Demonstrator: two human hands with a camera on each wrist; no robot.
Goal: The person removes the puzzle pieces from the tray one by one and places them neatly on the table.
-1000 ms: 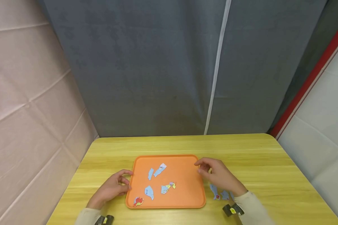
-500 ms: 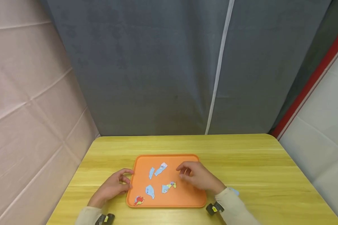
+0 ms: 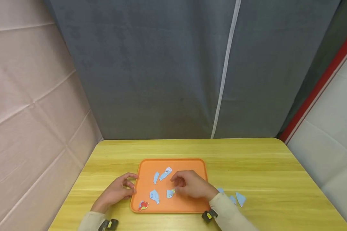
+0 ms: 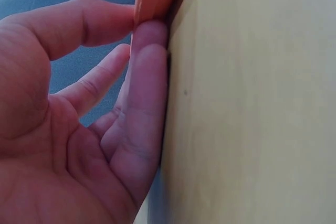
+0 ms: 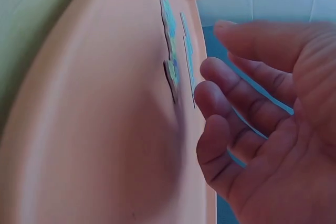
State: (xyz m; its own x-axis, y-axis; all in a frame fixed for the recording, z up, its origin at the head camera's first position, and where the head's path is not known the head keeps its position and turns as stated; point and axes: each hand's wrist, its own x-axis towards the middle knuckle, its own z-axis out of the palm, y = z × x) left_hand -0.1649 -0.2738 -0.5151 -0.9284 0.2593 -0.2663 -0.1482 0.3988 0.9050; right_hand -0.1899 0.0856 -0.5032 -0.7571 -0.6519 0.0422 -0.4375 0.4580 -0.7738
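Observation:
An orange tray (image 3: 162, 212) lies on the table with several thin, irregular puzzle pieces spread over it. My left hand (image 3: 117, 194) holds the tray's left rim; in the left wrist view the thumb meets the rim and the other fingers curl beside it, low against the table. Over the right half of the tray hovers my right hand (image 3: 192, 185), its fingers loosely bent and nothing between them. Its fingertips are near a blue piece with a yellow part (image 3: 170, 193), which the hand partly covers in the head view. Other blue pieces (image 3: 154, 196) and a red one (image 3: 143, 205) lie to the left.
Right of the tray, more blue pieces (image 3: 240, 199) lie on the wooden table (image 3: 248, 160), some partly behind the right forearm. A grey curtain (image 3: 162, 80) hangs behind the table. Pale fabric walls stand at both sides.
My right hand has moved left from the tray's right edge to over its middle right, beside the blue-and-yellow piece. My left hand stays at the left rim. The pieces on the tray lie as before.

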